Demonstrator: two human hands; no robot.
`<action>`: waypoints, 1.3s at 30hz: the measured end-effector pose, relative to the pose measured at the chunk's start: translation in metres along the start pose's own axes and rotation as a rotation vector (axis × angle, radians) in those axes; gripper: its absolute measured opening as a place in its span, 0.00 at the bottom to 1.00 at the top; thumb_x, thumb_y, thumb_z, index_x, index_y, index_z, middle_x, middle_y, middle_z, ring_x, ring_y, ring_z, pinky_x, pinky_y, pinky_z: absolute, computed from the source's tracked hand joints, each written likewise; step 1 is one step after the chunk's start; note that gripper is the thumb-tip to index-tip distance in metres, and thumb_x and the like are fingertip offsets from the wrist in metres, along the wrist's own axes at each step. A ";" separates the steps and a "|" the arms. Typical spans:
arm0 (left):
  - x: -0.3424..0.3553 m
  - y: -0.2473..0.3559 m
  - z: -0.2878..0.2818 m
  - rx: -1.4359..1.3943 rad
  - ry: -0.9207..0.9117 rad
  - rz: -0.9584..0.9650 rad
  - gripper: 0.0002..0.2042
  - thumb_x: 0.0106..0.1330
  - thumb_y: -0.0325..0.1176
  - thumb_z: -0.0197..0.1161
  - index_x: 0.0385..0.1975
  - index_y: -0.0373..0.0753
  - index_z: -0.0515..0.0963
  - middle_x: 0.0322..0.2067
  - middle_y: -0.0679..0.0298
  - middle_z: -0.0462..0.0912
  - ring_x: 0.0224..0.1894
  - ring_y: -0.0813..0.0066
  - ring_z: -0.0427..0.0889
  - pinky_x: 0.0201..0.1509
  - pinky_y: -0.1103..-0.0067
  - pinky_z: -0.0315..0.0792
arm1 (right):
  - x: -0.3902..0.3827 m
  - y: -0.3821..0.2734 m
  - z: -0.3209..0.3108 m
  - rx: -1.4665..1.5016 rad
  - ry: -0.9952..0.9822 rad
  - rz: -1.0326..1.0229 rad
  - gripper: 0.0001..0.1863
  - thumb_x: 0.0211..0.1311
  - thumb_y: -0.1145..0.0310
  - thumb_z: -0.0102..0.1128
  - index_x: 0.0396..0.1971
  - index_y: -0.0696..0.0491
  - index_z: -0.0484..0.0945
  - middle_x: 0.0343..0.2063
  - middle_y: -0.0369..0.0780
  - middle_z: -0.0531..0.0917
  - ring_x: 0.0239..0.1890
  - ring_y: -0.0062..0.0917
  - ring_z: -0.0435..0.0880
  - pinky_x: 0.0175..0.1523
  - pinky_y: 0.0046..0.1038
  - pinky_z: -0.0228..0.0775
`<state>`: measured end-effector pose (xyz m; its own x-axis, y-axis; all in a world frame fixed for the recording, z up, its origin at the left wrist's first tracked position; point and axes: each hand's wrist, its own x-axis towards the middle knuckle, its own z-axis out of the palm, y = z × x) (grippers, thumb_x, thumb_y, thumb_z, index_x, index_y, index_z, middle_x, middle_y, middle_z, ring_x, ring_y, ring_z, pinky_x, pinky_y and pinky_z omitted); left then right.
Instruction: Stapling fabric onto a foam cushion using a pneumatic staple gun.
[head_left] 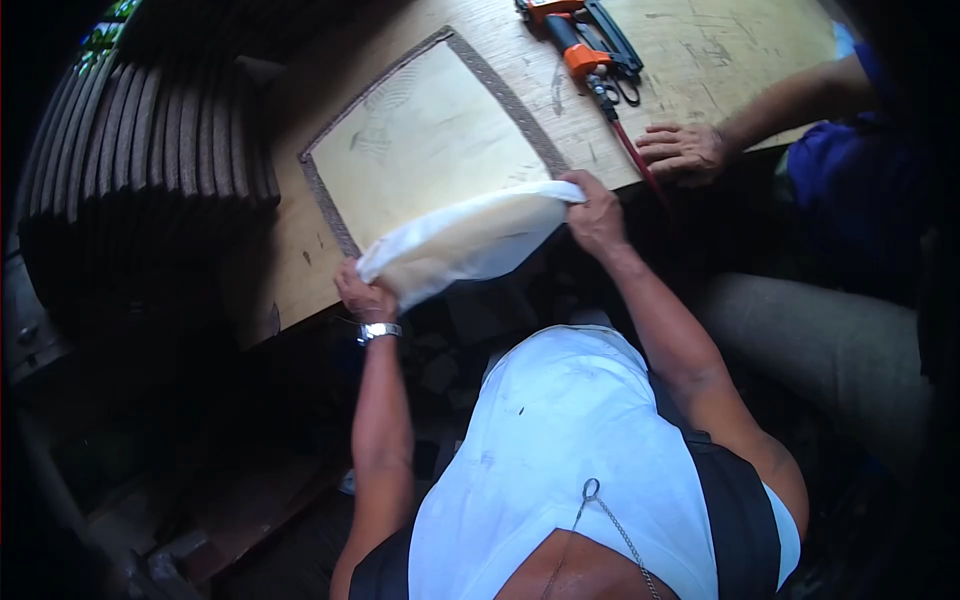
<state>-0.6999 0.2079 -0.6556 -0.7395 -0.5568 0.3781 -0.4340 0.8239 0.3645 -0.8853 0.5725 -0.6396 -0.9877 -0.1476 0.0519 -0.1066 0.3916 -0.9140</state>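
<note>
Two wearer's hands, one co-worker's hand, one white sheet, one brown border, one nailer and one wristwatch show.

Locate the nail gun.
Head view, top, right of centre: the nail gun lies on the wooden table, right of the brown frame, red hose attached.

No words, numbers, labels or signs can be read. Faint grey lines on the far left part of the brown-edged panel form no legible letters. Any print on the nail gun, right of the panel, or the watch, below it, is too small to tell.
</note>
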 end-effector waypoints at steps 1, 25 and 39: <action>-0.023 0.018 -0.003 0.021 0.035 -0.038 0.18 0.58 0.27 0.58 0.49 0.34 0.76 0.50 0.48 0.76 0.54 0.43 0.76 0.61 0.57 0.70 | 0.003 0.003 -0.013 0.013 -0.075 0.026 0.15 0.57 0.74 0.53 0.44 0.55 0.83 0.39 0.49 0.87 0.45 0.41 0.88 0.53 0.36 0.77; 0.176 -0.065 0.009 -0.363 -0.053 -0.402 0.18 0.70 0.45 0.67 0.40 0.33 0.85 0.29 0.56 0.86 0.29 0.70 0.80 0.39 0.72 0.75 | 0.258 -0.031 0.068 -0.299 -0.161 0.038 0.21 0.64 0.50 0.63 0.39 0.53 0.87 0.32 0.47 0.88 0.39 0.34 0.88 0.48 0.35 0.75; 0.170 -0.055 0.029 -0.687 -0.187 -0.640 0.41 0.70 0.68 0.54 0.56 0.28 0.75 0.50 0.47 0.85 0.49 0.56 0.84 0.53 0.67 0.76 | 0.311 -0.017 0.119 -0.332 0.030 -0.026 0.25 0.72 0.46 0.56 0.38 0.58 0.81 0.30 0.50 0.85 0.34 0.38 0.85 0.43 0.38 0.73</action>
<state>-0.8166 0.0705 -0.6359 -0.5624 -0.8055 -0.1867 -0.4322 0.0939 0.8969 -1.1771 0.4118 -0.6555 -0.9865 -0.1367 0.0902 -0.1588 0.6631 -0.7315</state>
